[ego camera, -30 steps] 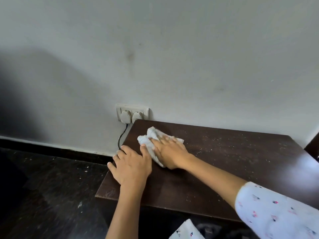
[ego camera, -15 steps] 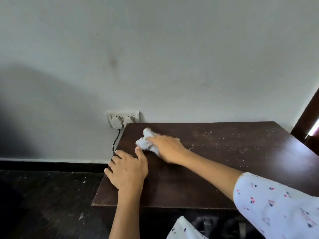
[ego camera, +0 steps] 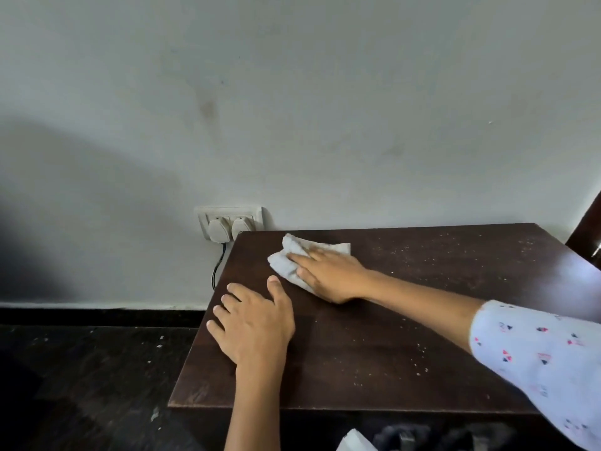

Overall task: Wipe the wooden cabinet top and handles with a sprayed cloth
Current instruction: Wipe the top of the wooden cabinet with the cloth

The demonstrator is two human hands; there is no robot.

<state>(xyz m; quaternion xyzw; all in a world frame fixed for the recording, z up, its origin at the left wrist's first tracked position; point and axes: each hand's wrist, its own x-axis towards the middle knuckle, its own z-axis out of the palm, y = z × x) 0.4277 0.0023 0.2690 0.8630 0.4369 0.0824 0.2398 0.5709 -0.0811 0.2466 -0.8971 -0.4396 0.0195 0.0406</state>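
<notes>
While your right hand (ego camera: pixel 331 275) presses its straight fingers (ego camera: pixel 300 257) flat on the crumpled white cloth (ego camera: pixel 286 265), that cloth lies at the far left corner of the dark wooden cabinet top (ego camera: pixel 374 336). Your left hand (ego camera: pixel 253 320) rests palm down beside it, fingers spread and relaxed near the left edge, holding nothing. Pale specks dot the wood to the right. Two plugs sit in the wall socket (ego camera: pixel 229 222) just behind the corner.

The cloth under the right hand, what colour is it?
White; the cloth shows in the head view.
</notes>
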